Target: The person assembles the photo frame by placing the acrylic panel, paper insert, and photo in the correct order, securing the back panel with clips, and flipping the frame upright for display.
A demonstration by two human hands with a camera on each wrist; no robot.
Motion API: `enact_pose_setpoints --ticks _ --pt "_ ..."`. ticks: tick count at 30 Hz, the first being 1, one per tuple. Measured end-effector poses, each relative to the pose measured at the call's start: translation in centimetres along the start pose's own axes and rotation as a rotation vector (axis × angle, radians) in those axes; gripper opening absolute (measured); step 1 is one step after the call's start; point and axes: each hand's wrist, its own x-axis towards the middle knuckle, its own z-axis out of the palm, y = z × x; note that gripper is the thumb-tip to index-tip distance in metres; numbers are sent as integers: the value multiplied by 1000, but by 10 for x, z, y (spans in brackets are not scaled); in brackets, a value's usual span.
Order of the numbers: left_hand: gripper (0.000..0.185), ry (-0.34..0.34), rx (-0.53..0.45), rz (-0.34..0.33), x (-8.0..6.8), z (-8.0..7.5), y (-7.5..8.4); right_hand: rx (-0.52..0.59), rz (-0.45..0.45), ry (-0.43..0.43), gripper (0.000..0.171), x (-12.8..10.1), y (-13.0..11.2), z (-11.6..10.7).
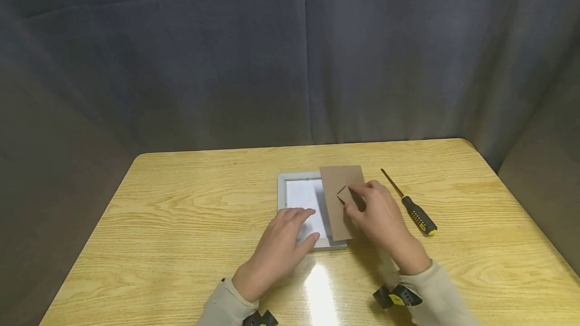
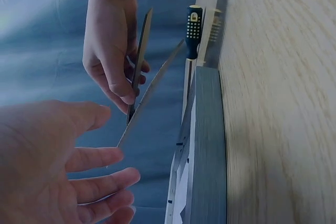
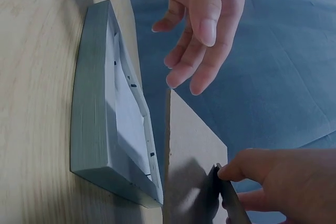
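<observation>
A grey picture frame [image 1: 282,195] lies face down on the table, with a white sheet [image 1: 301,197] inside its opening. Above its right side, a brown backing board [image 1: 334,210] is tilted and lifted off the frame. My right hand [image 1: 382,215] pinches the board's raised stand flap [image 2: 140,51] between thumb and fingers. Over the frame's lower left part is my left hand [image 1: 281,240], its fingers spread and slightly bent, holding nothing. In the right wrist view, the left fingertips are close to the board's upper edge [image 3: 169,129], seemingly apart from it.
A screwdriver [image 1: 419,217] with a black and yellow handle lies on the table, right of the right hand. The wooden table [image 1: 181,215] has a rounded far edge, and a dark curtain [image 1: 226,64] hangs behind it.
</observation>
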Motion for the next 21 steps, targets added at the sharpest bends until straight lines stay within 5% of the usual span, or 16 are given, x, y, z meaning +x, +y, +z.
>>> enact_pose_setpoints --ticks 21 --pt "48 40 -2 -50 3 -6 -12 -3 -6 -13 43 -2 -7 7"
